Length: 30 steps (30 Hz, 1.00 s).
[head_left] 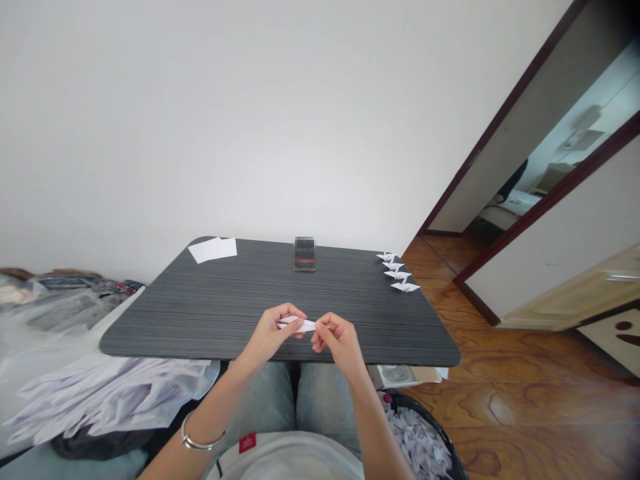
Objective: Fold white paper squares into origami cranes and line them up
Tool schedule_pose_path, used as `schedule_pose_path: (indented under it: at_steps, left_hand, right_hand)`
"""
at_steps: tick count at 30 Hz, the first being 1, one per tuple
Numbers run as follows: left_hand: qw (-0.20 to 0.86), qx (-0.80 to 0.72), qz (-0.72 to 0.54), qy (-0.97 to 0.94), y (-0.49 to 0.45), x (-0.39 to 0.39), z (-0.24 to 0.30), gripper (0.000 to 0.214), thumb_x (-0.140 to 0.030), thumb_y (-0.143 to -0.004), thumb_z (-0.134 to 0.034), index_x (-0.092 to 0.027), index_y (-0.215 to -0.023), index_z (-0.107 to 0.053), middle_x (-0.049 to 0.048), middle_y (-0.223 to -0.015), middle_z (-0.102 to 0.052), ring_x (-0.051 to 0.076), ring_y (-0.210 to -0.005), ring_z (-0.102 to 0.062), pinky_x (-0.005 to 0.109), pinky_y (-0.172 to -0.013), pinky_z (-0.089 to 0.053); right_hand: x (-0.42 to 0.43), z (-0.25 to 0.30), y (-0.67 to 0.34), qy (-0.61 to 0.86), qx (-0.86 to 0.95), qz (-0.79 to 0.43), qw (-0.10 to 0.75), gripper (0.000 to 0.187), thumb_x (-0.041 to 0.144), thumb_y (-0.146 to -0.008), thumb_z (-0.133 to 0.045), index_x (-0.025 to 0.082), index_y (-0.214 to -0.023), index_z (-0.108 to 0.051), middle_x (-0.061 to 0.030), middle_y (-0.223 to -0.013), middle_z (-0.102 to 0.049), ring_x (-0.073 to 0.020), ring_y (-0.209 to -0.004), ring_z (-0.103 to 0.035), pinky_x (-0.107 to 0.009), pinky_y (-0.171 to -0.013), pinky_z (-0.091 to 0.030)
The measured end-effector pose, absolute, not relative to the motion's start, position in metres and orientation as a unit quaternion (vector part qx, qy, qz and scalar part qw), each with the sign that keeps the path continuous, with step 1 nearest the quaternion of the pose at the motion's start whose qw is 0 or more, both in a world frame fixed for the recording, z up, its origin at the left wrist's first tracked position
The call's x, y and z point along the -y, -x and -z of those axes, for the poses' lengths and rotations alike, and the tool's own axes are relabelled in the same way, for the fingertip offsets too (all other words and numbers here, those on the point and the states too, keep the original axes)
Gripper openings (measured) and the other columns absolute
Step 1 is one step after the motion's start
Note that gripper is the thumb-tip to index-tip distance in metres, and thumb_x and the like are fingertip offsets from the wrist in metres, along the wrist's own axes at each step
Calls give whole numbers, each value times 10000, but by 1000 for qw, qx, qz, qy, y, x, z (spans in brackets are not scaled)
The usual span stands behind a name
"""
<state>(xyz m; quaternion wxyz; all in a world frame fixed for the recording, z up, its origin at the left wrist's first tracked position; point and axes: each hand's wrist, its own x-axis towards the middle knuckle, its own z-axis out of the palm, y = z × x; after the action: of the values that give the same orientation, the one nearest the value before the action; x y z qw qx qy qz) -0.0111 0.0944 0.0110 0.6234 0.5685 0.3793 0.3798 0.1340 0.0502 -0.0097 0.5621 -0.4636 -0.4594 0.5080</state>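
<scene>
Both hands meet over the near edge of a dark wood-grain table (200, 307). My left hand (273, 333) pinches one end of a small folded white paper piece (301, 325). My right hand (336, 337) pinches its other end, fingers curled together. A silver bangle (200, 441) circles my left wrist. The paper is narrow and partly hidden by my fingers.
Several folded white paper cranes (399, 272) line the table's far right edge. White paper sheets (213, 249) lie at the far left corner, a phone (305, 254) at the far middle. A bin of paper scraps (423, 440) stands right of my knees, crumpled sheets (110, 393) to the left.
</scene>
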Motion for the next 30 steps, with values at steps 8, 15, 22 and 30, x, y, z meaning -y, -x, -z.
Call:
schedule_pose_path:
  at_steps: [8,15,22,30]
  left_hand:
    - [604,-355,-375,-608,11,-97,-5,194,-295,-666,-636,-123,-733,-575,-2,-643,-601,104,-554,-544,225,-542,-471]
    - [614,-355,-368,-600,11,-97,-6,219,-303,-650,-649,-126,-750,-567,4,-648,-611,105,-543,-548,225,-543,-469]
    - [640,-363,-378,-562,10,-96,-10,292,-394,-680,-609,-122,-781,-579,7,-617,-595,119,-568,-549,228,-517,-472]
    - [601,-362,-401,-589,11,-96,-13,222,-320,-680,-623,-126,-770,-563,-14,-593,-572,96,-519,-530,216,-532,-438]
  right_hand:
    - [-53,12,-129,446,414,-550,571,251,362,-699,-632,150,-624,-519,22,-480,-606,-68,-356,-518,-162,-372,-437]
    - [-53,12,-128,448,428,-534,576,246,349,-698,-635,158,-613,-503,29,-467,-597,-67,-343,-504,-168,-369,-434]
    - [-53,13,-125,464,446,-494,584,245,366,-708,-619,171,-621,-497,32,-459,-586,-75,-346,-503,-181,-370,-439]
    - [-51,10,-125,458,449,-492,589,243,361,-714,-617,167,-626,-499,29,-461,-590,-71,-347,-505,-177,-377,-442]
